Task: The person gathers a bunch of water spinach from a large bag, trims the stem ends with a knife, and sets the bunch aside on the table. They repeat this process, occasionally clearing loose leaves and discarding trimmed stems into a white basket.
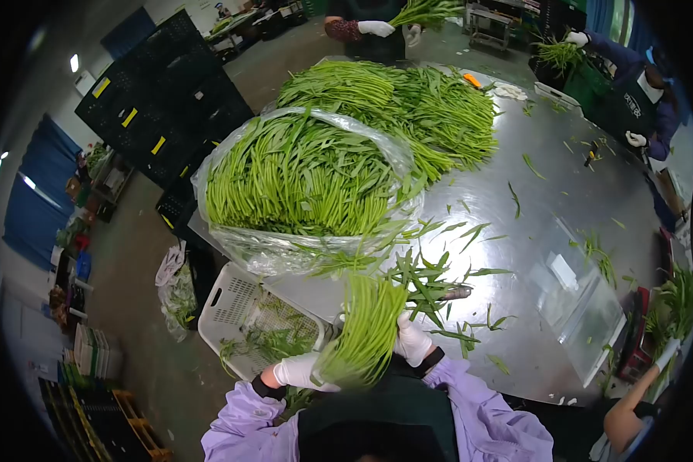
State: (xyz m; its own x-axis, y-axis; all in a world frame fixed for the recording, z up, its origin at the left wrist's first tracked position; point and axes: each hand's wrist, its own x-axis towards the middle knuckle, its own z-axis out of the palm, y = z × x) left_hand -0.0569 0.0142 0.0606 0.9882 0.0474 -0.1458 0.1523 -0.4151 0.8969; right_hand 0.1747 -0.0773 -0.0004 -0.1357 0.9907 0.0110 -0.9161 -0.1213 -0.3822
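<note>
Bunching seems the step in hand: both gloved hands clasp one bundle of green stems (366,331) over the near edge of the steel table (562,192). The left hand (300,372) wraps the blurred cut ends, just off that edge; the right hand (413,339) grips the bundle's side, above the edge. By my reading, the next move calls for a firm two-handed clamp so no stem slips. The long axis runs from the near edge toward the table's middle, leafy tips pointing inward at the plastic-wrapped heap (300,185) on the table.
</note>
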